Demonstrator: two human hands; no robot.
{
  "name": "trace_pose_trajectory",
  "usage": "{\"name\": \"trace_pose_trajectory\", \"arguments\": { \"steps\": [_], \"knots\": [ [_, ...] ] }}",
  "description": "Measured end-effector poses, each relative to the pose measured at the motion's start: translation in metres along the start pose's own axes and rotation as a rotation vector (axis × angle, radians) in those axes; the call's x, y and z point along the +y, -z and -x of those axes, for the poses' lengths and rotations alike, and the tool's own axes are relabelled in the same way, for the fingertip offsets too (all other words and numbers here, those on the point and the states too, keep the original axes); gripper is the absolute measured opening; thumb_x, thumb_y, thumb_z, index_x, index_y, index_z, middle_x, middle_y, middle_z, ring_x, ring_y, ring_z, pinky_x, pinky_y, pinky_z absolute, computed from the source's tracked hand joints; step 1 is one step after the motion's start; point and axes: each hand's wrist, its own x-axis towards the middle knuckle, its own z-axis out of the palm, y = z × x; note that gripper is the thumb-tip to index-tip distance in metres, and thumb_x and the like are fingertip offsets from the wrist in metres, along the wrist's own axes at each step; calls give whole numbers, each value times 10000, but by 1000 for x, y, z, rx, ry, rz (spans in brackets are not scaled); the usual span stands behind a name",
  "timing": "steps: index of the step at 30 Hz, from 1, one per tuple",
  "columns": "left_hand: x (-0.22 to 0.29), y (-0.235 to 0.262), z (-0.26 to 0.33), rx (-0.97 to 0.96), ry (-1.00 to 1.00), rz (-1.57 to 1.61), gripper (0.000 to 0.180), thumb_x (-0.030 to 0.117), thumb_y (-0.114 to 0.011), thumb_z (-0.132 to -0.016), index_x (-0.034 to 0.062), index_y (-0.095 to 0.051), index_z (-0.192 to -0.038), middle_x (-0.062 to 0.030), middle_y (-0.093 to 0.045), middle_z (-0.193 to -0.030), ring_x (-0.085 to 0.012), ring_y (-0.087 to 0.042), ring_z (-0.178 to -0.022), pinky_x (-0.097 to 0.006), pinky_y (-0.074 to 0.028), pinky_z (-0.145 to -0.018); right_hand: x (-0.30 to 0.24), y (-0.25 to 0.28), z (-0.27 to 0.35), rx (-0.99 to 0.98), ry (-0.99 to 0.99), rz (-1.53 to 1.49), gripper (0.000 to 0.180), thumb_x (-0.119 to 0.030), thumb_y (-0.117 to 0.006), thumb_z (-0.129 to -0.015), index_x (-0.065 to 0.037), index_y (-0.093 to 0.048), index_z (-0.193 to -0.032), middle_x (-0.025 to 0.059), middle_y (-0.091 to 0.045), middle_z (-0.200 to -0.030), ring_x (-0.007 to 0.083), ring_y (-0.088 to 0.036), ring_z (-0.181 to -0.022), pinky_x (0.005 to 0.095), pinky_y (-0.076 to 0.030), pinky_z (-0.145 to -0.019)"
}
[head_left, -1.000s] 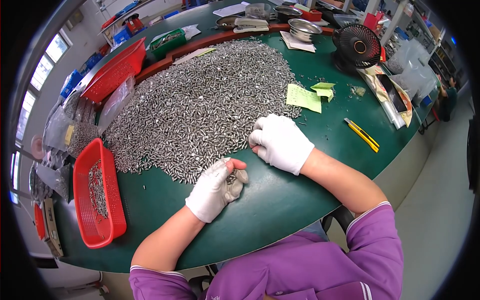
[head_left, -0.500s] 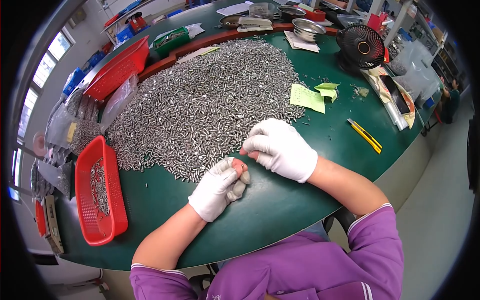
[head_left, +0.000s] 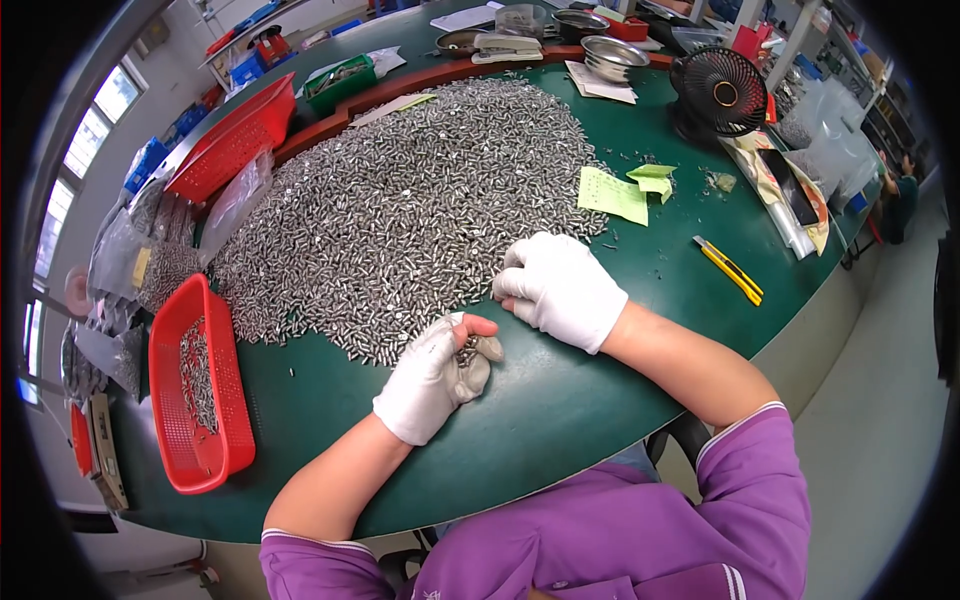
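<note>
A broad heap of small shiny metal pins (head_left: 400,190) covers the middle of the green table. My left hand (head_left: 432,375), in a white glove with bare thumb and fingertips, is turned partly up near the heap's front edge. Its fingers curl round several small metal pins, and the thumb lies above them. My right hand (head_left: 565,290), gloved the same way, is palm down at the heap's right front edge. Its fingers are bent together, and the glove hides whatever is between their tips. A small gap separates the two hands.
Left of the heap stands a red plastic basket (head_left: 240,420) with some pins inside. A yellow utility knife (head_left: 730,272), green paper slips (head_left: 612,195), a black fan (head_left: 718,93) and a phone (head_left: 788,187) lie or stand to the right. Another red basket (head_left: 235,140) and filled plastic bags (head_left: 125,255) are at far left.
My right hand has drawn slightly away from the left one, and its fingers now point down by the heap. The left thumb has straightened above the pins in that hand.
</note>
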Motion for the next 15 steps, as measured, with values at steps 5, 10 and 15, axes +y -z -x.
{"name": "trace_pose_trajectory", "arguments": {
  "steps": [5,10,15],
  "knots": [
    [-5,6,-3,9,10,-49,274,347,-578,-958,92,-568,-1059,-23,-592,-883,-88,-407,-593,-233,-325,-531,-4,5,0,-34,-4,-11,108,-157,-708,-744,-119,-671,-838,65,-630,-887,279,-600,-842,399,-496,-730],
    [-4,6,-3,-31,57,1,180,272,-605,-963,102,-574,-1012,4,-607,-819,-55,-445,-576,-193,-354,-513,-14,13,0,16,91,-327,185,-286,-727,-771,-132,-687,-865,64,-611,-924,281,-585,-924,404,-484,-813],
    [-2,9,-4,-42,107,53,177,272,-605,-963,101,-582,-1002,5,-604,-811,-57,-445,-575,-192,-352,-514,-11,10,1,9,54,-438,135,-215,-710,-786,-137,-708,-896,70,-618,-903,276,-594,-891,396,-491,-788]
  ]
}}
